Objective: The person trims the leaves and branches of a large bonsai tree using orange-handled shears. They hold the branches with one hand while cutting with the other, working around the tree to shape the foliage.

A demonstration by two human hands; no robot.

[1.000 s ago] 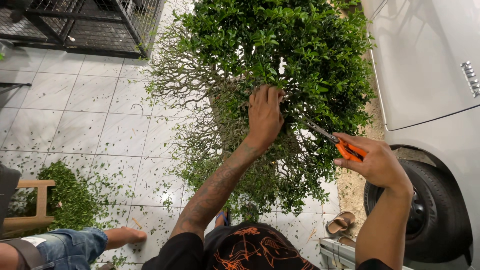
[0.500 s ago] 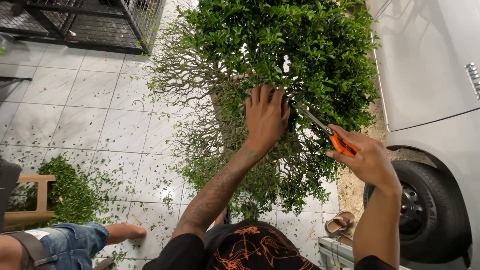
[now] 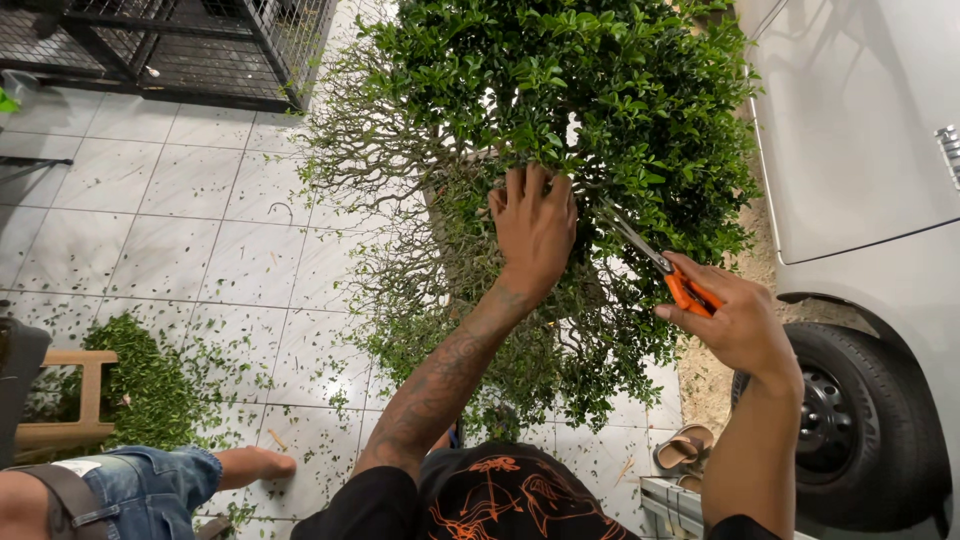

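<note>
Head view: the leafy shrub (image 3: 560, 110) fills the top centre of the picture, its dense green crown at twelve o'clock and a skirt of bare, wiry twigs spreading toward nine and six o'clock over the tiled floor (image 3: 150, 230).

The foliage looks soft and springy, giving way under a palm. The thin twigs look stiff and brittle, likely to snap if bent hard. A steadying hold seems best placed flat against the leaf mass, close to the stem being cut, rather than on single shoots.

The left hand (image 3: 533, 235) does just that: its grip is wide, fingers spread and pressed into the leaves, closing on nothing.

The right hand (image 3: 735, 320), at three o'clock from the left, has its grip wrapped about the orange handles of a pair of shears (image 3: 660, 265). The slim blades point toward eleven o'clock into the foliage, just beside the left hand's fingertips. Whether the blades are parted I cannot tell.

Clippings (image 3: 140, 385) lie heaped at eight o'clock by a wooden stool (image 3: 70, 395). A white vehicle (image 3: 870, 150) stands at three o'clock.
</note>
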